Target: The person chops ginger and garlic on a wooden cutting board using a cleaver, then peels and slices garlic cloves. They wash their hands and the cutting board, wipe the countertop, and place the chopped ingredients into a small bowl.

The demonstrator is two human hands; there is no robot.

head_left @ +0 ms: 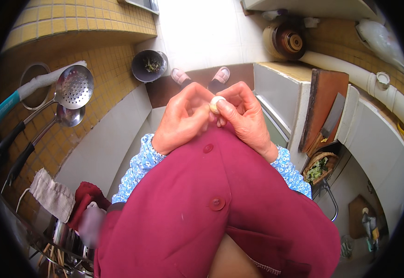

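Note:
A small, pale, rounded piece that looks like a garlic clove (216, 104) is held up in front of the red buttoned garment. My right hand (248, 120) pinches it, with the thumb pressed on its near side. From the other side my left hand (182, 121) meets it, thumb and fingertips closed at its left edge and slightly blurred. Curled fingers hide its underside. Beyond the hands on the floor, a dark bin (149, 66) holds plant scraps.
A skimmer (74, 87) and a ladle (70, 115) hang at the left wall. On the right, a cleaver (333, 114) rests against a wooden cutting board (318, 107). A wicker basket (333, 158) of leafy greens sits near the faucet (331, 201). A brown jar (288, 41) stands farther off.

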